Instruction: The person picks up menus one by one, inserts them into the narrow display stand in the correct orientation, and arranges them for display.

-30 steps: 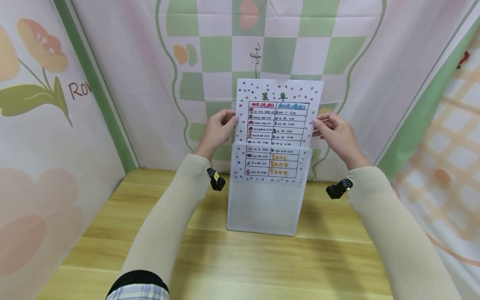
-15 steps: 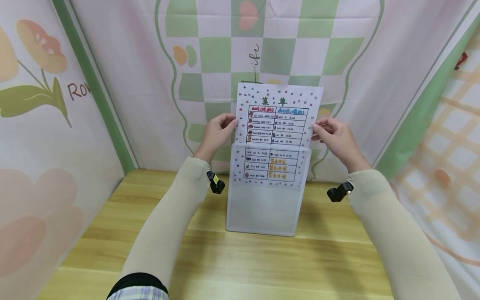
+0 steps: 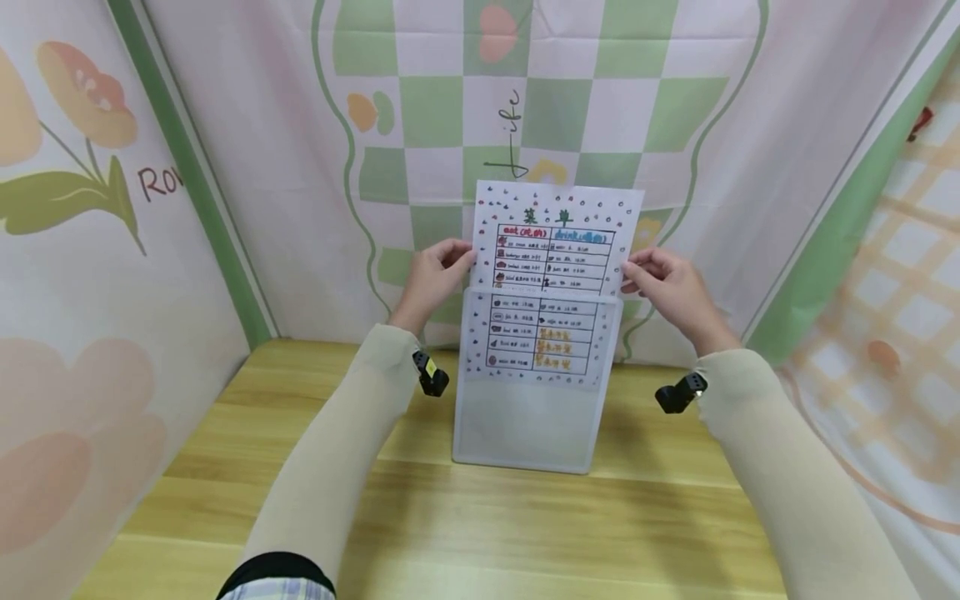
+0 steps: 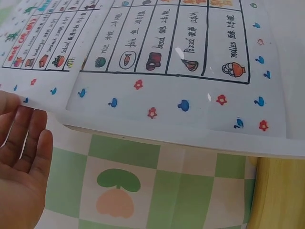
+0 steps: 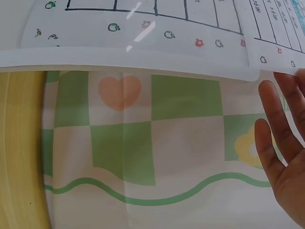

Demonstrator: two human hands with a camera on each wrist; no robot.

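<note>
Right at the middle of the head view, the fingers of the left hand are pinching the left edge of a hand-drawn menu sheet, while the fingers of the right hand are pinching its right edge at about the same height. Both hands are gripping the paper just above the mouth of a clear plastic sleeve, so the sheet is lying directly between the fingers with its long axis running up and down the frame. Its lower part is sitting inside the sleeve and its upper part, with the title, is sticking out above the opening. The two hands are equally near the sheet, one on each side.

From the left wrist view, the left palm is showing at the lower left with the fingers fairly straight, the menu's edge just above them; how the thumb is lying cannot be told there. From the right wrist view, the right fingers are reaching up at the right edge toward the sheet's corner.

Farther out, the sleeve is standing with its bottom edge on a pale wooden bench and tilting back toward a green-and-white checked cloth backdrop. Flower-printed cloth panels are closing in both sides.
</note>
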